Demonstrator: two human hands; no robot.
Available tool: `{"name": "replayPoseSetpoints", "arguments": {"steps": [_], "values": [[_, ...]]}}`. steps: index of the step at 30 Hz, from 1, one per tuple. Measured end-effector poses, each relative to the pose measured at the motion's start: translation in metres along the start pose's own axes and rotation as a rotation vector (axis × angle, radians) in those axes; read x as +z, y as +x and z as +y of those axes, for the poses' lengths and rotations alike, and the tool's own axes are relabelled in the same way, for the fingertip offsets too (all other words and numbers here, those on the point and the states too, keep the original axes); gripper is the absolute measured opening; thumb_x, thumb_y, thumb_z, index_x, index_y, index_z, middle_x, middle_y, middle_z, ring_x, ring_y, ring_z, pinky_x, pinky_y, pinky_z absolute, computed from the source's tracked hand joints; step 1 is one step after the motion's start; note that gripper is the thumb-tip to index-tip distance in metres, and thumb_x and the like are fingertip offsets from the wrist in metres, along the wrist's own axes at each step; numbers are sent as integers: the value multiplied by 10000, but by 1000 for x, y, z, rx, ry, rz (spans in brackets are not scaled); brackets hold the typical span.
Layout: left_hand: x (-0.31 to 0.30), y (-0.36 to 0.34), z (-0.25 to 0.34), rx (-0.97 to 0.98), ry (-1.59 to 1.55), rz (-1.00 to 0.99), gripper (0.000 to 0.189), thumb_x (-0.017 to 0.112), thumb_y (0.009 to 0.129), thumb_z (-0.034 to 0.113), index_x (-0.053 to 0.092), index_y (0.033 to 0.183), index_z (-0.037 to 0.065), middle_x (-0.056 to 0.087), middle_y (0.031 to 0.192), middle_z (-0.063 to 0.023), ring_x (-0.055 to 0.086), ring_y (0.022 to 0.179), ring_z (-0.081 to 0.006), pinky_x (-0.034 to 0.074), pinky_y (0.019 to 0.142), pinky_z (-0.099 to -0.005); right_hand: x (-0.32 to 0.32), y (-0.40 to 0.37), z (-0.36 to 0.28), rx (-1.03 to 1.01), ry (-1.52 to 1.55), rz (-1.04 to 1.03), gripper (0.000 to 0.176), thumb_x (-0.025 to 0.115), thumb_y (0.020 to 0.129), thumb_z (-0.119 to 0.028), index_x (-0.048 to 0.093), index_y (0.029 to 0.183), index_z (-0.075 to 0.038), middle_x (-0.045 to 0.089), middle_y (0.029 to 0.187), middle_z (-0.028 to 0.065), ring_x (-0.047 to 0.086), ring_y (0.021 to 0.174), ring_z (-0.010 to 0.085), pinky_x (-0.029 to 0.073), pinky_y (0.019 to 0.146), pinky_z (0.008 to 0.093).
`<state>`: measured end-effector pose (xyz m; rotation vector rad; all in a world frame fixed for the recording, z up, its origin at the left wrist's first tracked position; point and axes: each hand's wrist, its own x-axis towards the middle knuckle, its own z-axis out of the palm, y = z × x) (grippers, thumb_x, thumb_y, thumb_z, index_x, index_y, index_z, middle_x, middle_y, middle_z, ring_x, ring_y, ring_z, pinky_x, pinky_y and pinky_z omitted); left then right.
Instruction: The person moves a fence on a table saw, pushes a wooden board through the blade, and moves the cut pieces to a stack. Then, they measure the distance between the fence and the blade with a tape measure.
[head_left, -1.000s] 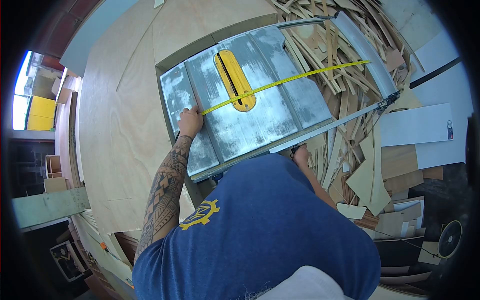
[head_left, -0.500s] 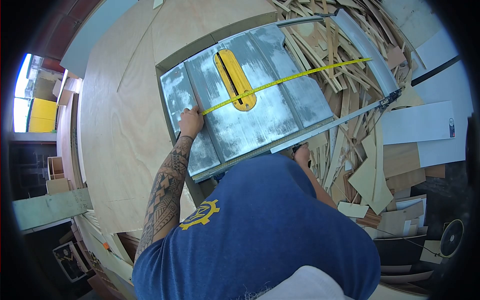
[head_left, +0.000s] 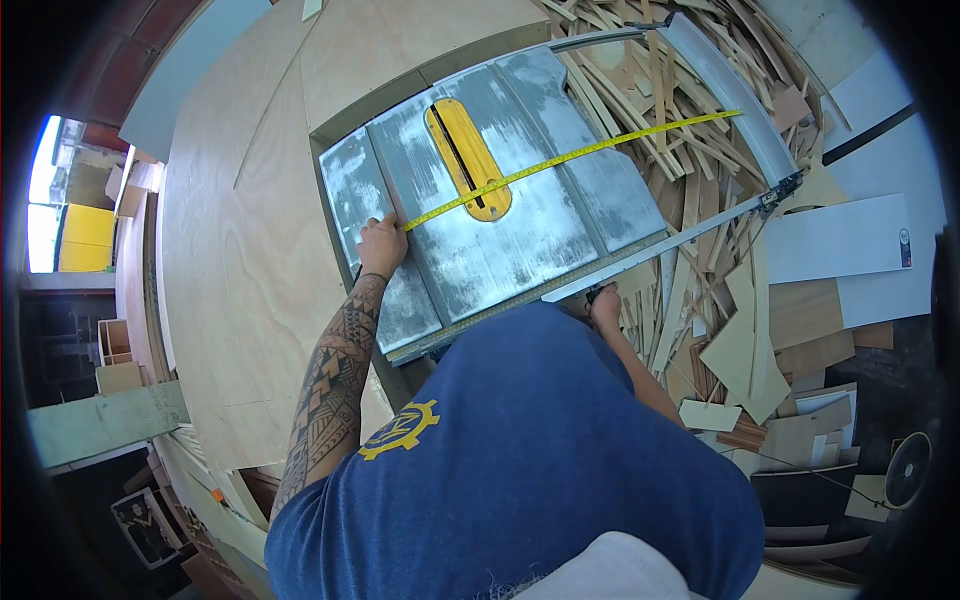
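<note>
My left hand [head_left: 382, 246] is closed on a tape measure at the left part of the table saw's grey metal top [head_left: 535, 232]. The tape's yellow blade [head_left: 560, 158] stretches rightward from my fingers, over the yellow insert plate [head_left: 470, 160] with its dark slot. Its far end reaches the silver fence [head_left: 735, 105] at the right. Below the front rail [head_left: 690, 238], my right hand [head_left: 606, 308] is closed around a small dark handle, mostly hidden by my fingers and the rail.
A large plywood sheet [head_left: 240, 270] lies left of the saw. Beneath the extended rails at right is a heap of wood offcuts [head_left: 640, 100]. White panels [head_left: 840, 245] lie farther right, and a round fan-like object [head_left: 907, 470] stands at lower right.
Both hands keep their places and grips. The tape's far end sits very slightly higher in view, and the surroundings have shifted a little as my head moved.
</note>
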<state>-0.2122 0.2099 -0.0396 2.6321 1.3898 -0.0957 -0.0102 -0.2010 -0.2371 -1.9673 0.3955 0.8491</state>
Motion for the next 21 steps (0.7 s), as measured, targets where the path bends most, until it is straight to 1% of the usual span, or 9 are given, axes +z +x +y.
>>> {"name": "replayPoseSetpoints", "arguments": {"steps": [1,3,4,6,9,16,18,20,21], "values": [[1,1,-1,1,-1,0,242,586,983,281,675,1175,164,627,1205,-205,606,1169,-437,538,918,-616,-2,-4,-7,0,1,1,623,246,1097,-406,604,1095,103,710,833,279,708,754,421,554,704,495],[1,0,-2,15,0,8,245,585,983,281,674,1178,164,628,1199,-204,608,1165,-436,539,915,-618,-6,-12,-16,114,71,-68,607,233,1100,-458,604,1016,15,649,693,186,593,525,312,474,496,440],[1,0,-2,15,-2,10,245,585,983,281,674,1178,164,628,1199,-204,608,1165,-436,539,915,-618,-8,-14,-20,111,70,-67,607,233,1100,-458,604,1016,15,649,693,186,593,525,312,474,496,440],[1,-1,-2,18,1,13,246,585,985,282,674,1181,164,628,1196,-204,608,1167,-435,540,915,-616,-11,-18,-24,157,199,-196,575,207,1095,-490,551,890,-77,540,589,102,442,428,209,359,404,369],[1,-1,-1,17,2,15,250,583,988,290,674,1185,166,628,1197,-203,608,1169,-433,541,912,-616,-13,-21,-29,187,228,-231,514,208,1090,-471,493,858,-111,493,569,68,401,422,192,327,391,354],[2,0,-2,9,21,2,269,576,996,309,672,1207,173,628,1221,-196,607,1183,-425,540,907,-622,-21,-55,-56,158,195,-196,452,204,1083,-418,465,893,-101,486,577,62,360,440,153,327,408,347],[4,-1,-5,36,27,22,279,572,991,311,680,1207,172,633,1215,-207,610,1179,-422,546,905,-602,-23,-55,-57,203,252,-239,447,217,1086,-418,475,919,-95,478,580,53,357,444,149,338,415,342],[6,5,-11,50,-18,-1,300,616,959,312,697,1200,152,648,1214,-223,615,1180,-427,550,932,-567,-32,-59,-60,209,205,-285,467,224,1093,-444,481,938,-87,481,588,47,360,445,145,341,419,335],[11,14,10,99,-24,-12,300,616,959,312,697,1200,152,648,1214,-223,615,1180,-427,550,932,-567,-35,-55,-57,189,191,-312,517,243,1103,-506,487,931,-83,490,599,42,373,446,145,345,421,332]]}}
